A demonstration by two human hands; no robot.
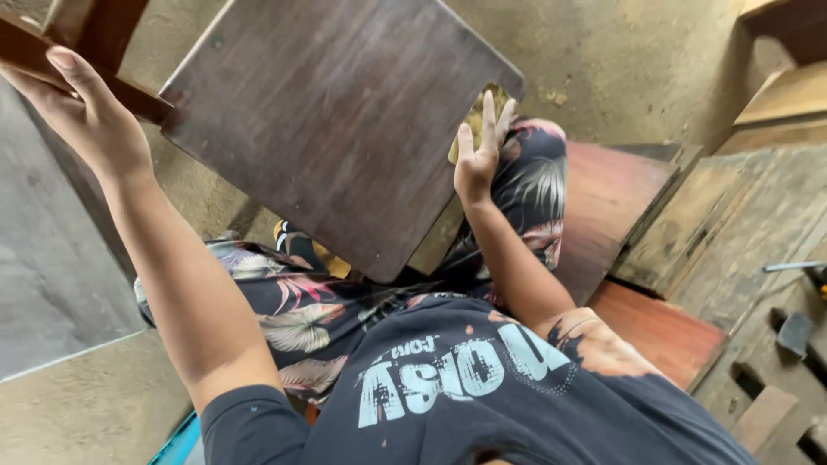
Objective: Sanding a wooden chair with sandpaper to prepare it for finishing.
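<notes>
The dark wooden chair seat [336, 129] lies tilted across the person's lap. The left hand [86, 112] closes its grip on a chair rail [129, 96] to steady it, while the right hand [482, 155] presses a yellow sanding pad [471, 120] (mostly hidden) against the seat's edge, fingers spread.

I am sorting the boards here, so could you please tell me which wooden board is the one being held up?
The large dark brown board across the lap: the left hand grips its frame and the right hand touches its edge. The reddish boards lie flat.
</notes>
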